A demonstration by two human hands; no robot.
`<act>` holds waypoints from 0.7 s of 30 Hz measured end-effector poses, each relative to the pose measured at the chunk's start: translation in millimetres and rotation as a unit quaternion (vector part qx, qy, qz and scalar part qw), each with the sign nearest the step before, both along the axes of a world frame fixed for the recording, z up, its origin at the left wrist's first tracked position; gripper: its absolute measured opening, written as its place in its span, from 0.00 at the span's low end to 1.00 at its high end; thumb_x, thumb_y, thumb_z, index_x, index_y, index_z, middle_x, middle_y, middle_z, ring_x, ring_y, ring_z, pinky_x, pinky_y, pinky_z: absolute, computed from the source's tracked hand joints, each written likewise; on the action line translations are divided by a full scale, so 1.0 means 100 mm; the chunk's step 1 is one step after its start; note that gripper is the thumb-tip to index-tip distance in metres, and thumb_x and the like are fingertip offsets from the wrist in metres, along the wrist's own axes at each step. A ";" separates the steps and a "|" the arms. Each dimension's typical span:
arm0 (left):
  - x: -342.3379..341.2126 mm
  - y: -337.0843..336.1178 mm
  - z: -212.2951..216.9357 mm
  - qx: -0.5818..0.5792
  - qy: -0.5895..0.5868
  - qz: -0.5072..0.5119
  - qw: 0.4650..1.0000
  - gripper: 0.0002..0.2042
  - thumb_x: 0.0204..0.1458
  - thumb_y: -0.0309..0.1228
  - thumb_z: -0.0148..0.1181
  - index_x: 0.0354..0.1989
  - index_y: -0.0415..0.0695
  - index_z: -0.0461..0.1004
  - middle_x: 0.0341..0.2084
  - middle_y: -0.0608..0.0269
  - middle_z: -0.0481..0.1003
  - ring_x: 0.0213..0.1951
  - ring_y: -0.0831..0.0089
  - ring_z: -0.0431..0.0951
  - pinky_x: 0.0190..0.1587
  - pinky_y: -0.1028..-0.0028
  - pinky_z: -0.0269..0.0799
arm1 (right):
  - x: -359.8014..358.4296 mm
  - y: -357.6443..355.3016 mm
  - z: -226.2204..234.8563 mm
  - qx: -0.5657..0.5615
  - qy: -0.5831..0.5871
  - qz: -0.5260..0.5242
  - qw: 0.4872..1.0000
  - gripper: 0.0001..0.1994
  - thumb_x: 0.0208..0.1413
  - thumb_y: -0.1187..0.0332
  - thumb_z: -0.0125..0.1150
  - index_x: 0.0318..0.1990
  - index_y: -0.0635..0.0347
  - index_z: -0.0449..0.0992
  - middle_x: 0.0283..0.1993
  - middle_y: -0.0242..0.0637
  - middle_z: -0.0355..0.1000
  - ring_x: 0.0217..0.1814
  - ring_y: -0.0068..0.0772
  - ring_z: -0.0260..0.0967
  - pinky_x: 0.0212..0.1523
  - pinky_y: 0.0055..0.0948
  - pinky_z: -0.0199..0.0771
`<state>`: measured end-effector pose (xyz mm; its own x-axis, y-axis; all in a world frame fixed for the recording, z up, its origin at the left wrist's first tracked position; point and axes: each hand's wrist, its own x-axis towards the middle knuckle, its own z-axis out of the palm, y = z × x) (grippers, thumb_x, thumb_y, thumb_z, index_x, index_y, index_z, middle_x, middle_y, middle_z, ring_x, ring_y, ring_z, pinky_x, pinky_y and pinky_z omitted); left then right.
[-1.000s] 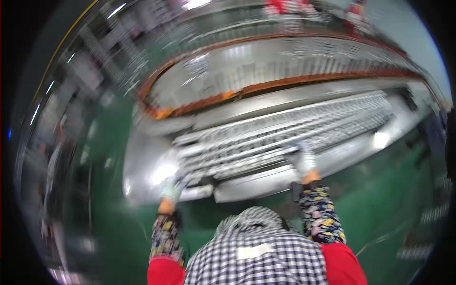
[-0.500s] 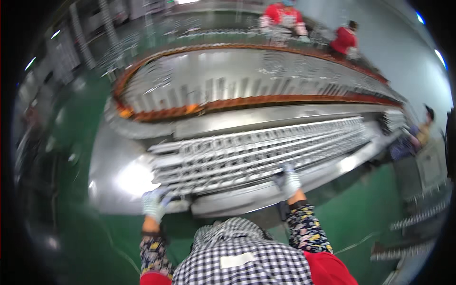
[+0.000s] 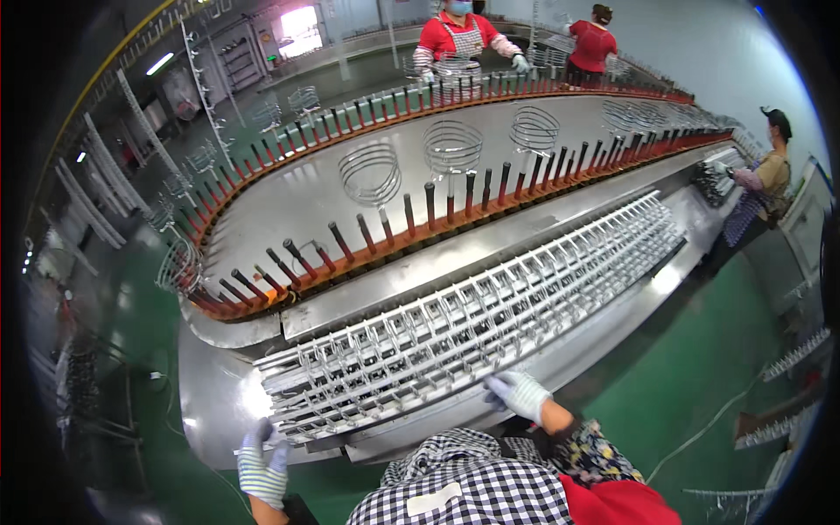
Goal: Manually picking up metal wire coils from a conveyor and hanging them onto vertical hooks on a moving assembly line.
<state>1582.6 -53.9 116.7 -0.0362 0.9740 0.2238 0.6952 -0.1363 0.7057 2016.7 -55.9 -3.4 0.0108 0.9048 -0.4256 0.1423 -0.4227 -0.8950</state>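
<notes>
A stack of long white-and-silver metal racks with rows of small hooks (image 3: 472,319) lies lengthwise on the steel bench before me. My left hand (image 3: 264,468), in a striped knit glove with grey-blue fingertips, is at the near left corner of the stack. Its thumb stands apart from the fingers, and nothing shows between them. At the stack's front edge is my right hand (image 3: 522,395), gloved alike. Its fingers point left beside the lowest rack, spread slightly, with no held thing visible; whether the fingertips touch the rack I cannot tell.
Behind the bench (image 3: 385,302) runs a looped conveyor (image 3: 402,236) with upright dark-tipped rods, some carrying wire rings (image 3: 452,147). Two people in red work beyond it. At far right, another person (image 3: 774,175) stands by a rack pile (image 3: 717,175). More racks (image 3: 774,424) lie at lower right.
The view has tilted and sharpened, showing more of the far room. My left hand has drawn back slightly from the rack corner. My right hand has turned, its fingers now pointing left.
</notes>
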 end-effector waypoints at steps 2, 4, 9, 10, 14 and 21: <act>0.65 -0.02 0.21 -0.043 -0.064 -0.059 0.995 0.28 0.41 0.38 0.61 0.49 0.36 0.63 0.35 0.54 0.70 0.39 0.66 0.70 0.44 0.69 0.66 | 0.41 -0.03 0.15 0.215 -0.120 0.002 0.969 0.13 0.53 0.65 0.47 0.43 0.60 0.69 0.30 0.39 0.72 0.30 0.29 0.70 0.32 0.26 0.70; 1.39 0.05 0.44 -0.083 -0.041 -0.167 0.982 0.33 0.42 0.41 0.61 0.54 0.35 0.57 0.39 0.52 0.70 0.41 0.65 0.71 0.45 0.69 0.66 | 0.91 -0.01 0.60 0.332 -0.111 -0.108 0.930 0.10 0.51 0.73 0.48 0.40 0.60 0.71 0.28 0.38 0.72 0.29 0.27 0.69 0.32 0.25 0.70; 3.31 1.14 0.55 -0.190 -0.038 -0.414 0.889 0.34 0.45 0.28 0.58 0.59 0.38 0.48 0.46 0.53 0.65 0.49 0.69 0.65 0.50 0.72 0.62 | 2.12 0.14 0.65 0.316 -0.023 -0.316 0.894 0.07 0.53 0.74 0.48 0.37 0.64 0.71 0.28 0.39 0.72 0.30 0.27 0.69 0.32 0.24 0.70; 3.66 1.44 0.41 -0.182 -0.052 -0.413 0.891 0.33 0.45 0.28 0.58 0.59 0.38 0.48 0.46 0.53 0.65 0.50 0.69 0.65 0.50 0.72 0.61 | 2.31 0.13 0.50 0.324 -0.020 -0.319 0.891 0.07 0.53 0.73 0.48 0.36 0.64 0.71 0.28 0.38 0.72 0.30 0.26 0.69 0.31 0.26 0.70; 4.28 2.96 -0.36 -0.178 -0.028 -0.337 0.924 0.36 0.44 0.37 0.61 0.58 0.37 0.48 0.51 0.47 0.62 0.49 0.63 0.65 0.50 0.72 0.61 | 2.51 0.06 0.49 0.339 -0.179 -0.183 0.905 0.06 0.48 0.72 0.53 0.34 0.61 0.72 0.28 0.43 0.72 0.29 0.37 0.71 0.30 0.30 0.70; 5.12 3.71 -0.35 -0.131 -0.244 -0.071 0.958 0.13 0.46 0.32 0.55 0.37 0.42 0.63 0.25 0.53 0.72 0.21 0.67 0.72 0.15 0.72 0.66 | 2.81 -0.31 0.50 0.271 -0.266 -0.154 0.912 0.07 0.47 0.65 0.54 0.31 0.56 0.73 0.27 0.43 0.71 0.30 0.45 0.69 0.30 0.36 0.69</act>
